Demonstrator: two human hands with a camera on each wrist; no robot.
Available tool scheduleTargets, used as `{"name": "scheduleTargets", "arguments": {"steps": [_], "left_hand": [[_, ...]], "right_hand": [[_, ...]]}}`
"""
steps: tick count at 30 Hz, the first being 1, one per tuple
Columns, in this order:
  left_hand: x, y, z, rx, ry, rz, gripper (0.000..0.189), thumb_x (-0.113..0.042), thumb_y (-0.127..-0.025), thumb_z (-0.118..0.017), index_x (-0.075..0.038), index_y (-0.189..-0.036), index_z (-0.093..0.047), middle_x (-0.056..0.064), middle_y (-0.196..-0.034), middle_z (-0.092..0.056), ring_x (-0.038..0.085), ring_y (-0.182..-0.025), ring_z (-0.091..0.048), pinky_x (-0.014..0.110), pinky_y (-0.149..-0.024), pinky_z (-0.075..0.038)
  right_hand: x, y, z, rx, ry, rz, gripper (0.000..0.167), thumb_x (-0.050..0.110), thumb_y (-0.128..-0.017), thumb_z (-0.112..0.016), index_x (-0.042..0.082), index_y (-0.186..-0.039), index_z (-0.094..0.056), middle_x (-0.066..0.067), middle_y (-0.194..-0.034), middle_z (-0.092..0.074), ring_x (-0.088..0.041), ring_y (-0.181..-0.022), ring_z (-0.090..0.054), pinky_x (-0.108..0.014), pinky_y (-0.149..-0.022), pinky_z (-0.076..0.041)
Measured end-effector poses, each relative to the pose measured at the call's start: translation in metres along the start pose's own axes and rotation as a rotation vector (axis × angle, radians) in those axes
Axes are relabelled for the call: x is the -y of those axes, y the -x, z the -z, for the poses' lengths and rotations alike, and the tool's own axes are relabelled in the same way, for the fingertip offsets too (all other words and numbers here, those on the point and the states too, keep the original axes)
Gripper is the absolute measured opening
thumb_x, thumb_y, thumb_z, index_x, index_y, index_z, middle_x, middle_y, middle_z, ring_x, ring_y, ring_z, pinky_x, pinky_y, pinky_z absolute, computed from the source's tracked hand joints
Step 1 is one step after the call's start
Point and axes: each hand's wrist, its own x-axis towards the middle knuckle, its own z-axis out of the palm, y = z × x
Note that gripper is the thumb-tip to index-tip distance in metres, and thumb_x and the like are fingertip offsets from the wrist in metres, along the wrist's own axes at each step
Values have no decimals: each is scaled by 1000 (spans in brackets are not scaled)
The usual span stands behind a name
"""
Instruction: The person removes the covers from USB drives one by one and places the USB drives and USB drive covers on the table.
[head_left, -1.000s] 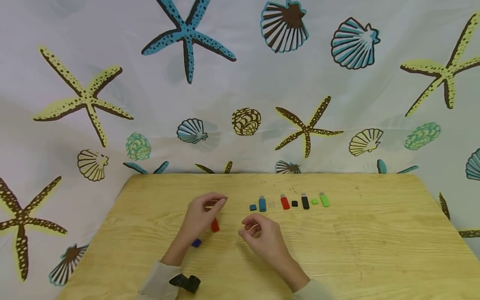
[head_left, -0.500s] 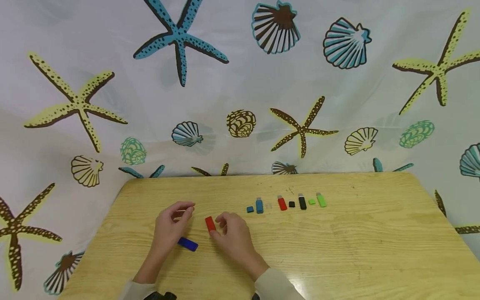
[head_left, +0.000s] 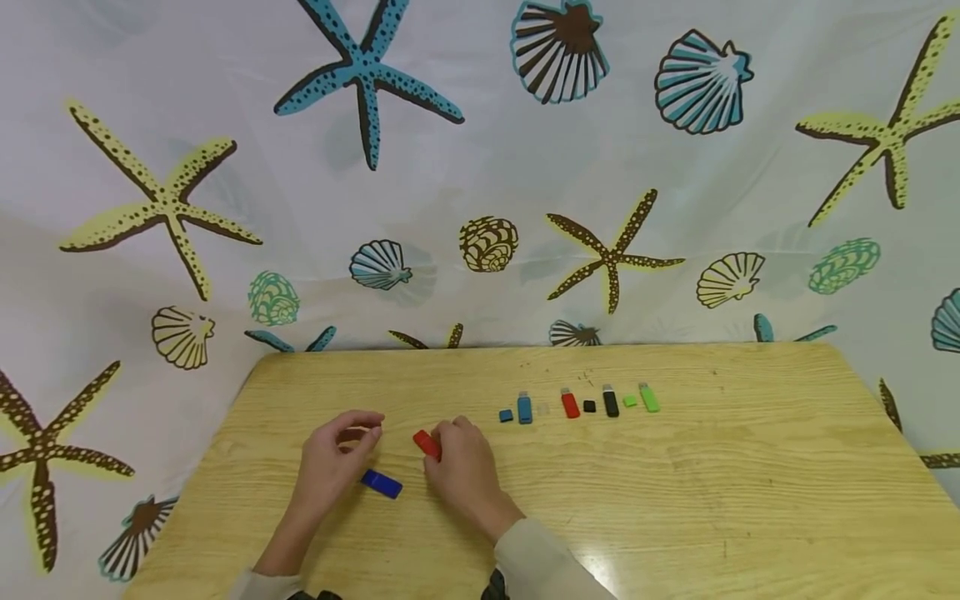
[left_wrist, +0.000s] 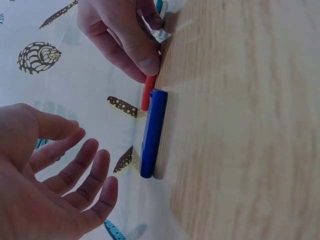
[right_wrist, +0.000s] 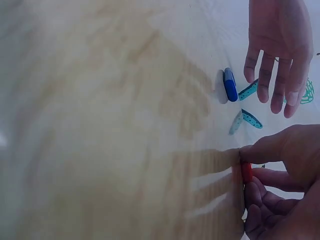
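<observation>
My right hand (head_left: 467, 468) pinches a red USB stick (head_left: 427, 442) between thumb and fingers, low at the wooden table. The stick's right end is hidden behind the fingers; in the right wrist view a short stretch of the red stick (right_wrist: 246, 172) shows between them. A dark blue USB stick (head_left: 382, 483) lies slanted on the table, just right of my left hand (head_left: 328, 457). That left hand hovers with relaxed, slightly bent fingers and holds nothing. The left wrist view shows the blue stick (left_wrist: 154, 134) apart from its fingers.
Farther back stand in a row a blue USB stick (head_left: 525, 408) with its cap (head_left: 506, 415), a clear cap (head_left: 543, 409), a red stick (head_left: 571, 404), a black cap (head_left: 589, 407), a black stick (head_left: 611, 402), a green cap (head_left: 630, 401) and a green stick (head_left: 648, 398). A patterned cloth (head_left: 435, 192) hangs behind.
My right hand has moved left to the red USB stick and taken hold of it, turning it slightly. My left hand has drawn back left from the red stick, uncovering the dark blue one.
</observation>
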Motion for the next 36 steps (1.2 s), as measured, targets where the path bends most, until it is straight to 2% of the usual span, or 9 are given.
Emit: {"name": "scheduleTargets", "arguments": {"steps": [5,10,15,19,24,31,36], "left_hand": [[-2,0,-3,33,22,3,19,-10,-101,-68,-2,-117,-73,12,-115,-72,31,-103,-68,21,-78,-57],[-8,0,-10,42,42,-14,17,-8,-100,-68,-3,-116,-73,12,-114,-72,31,-102,-68,22,-78,-57],[-18,0,-17,54,78,-69,17,-10,-100,-69,-5,-116,-74,12,-115,-73,29,-103,-69,25,-80,-58],[-29,-1,-22,74,112,-90,19,-11,-100,-69,-6,-118,-74,12,-117,-72,29,-105,-69,30,-84,-60],[-46,-2,-29,151,223,-84,22,-13,-101,-68,-3,-120,-72,17,-120,-70,29,-108,-68,26,-86,-59],[-67,-4,-43,250,330,-145,24,-16,-102,-67,-2,-122,-71,14,-120,-71,28,-108,-70,26,-87,-59],[-77,-3,-52,319,381,-167,23,-13,-101,-67,-2,-121,-71,15,-115,-72,26,-99,-74,34,-85,-62]], "right_hand": [[-3,1,4,42,-1,2,5,5,-84,-76,3,-88,-75,2,-78,-58,-11,-68,-48,-22,-64,-45],[-7,7,13,56,-90,10,12,4,-82,-76,2,-93,-76,0,-83,-61,-9,-70,-50,-20,-60,-45],[-11,10,32,47,-171,24,15,6,-84,-77,5,-99,-76,-2,-90,-65,-9,-75,-55,-19,-63,-49],[-11,11,52,52,-211,33,17,8,-86,-78,6,-103,-76,-2,-93,-67,-15,-81,-63,-22,-70,-54],[-13,15,78,60,-235,74,17,7,-88,-76,7,-105,-76,-3,-96,-67,-19,-83,-68,-24,-72,-56],[-20,23,108,49,-250,134,16,6,-87,-76,8,-103,-76,0,-94,-68,-20,-82,-68,-36,-73,-59],[-22,32,122,29,-237,146,18,7,-87,-78,11,-103,-75,3,-94,-66,-20,-83,-67,-28,-64,-57]]}}
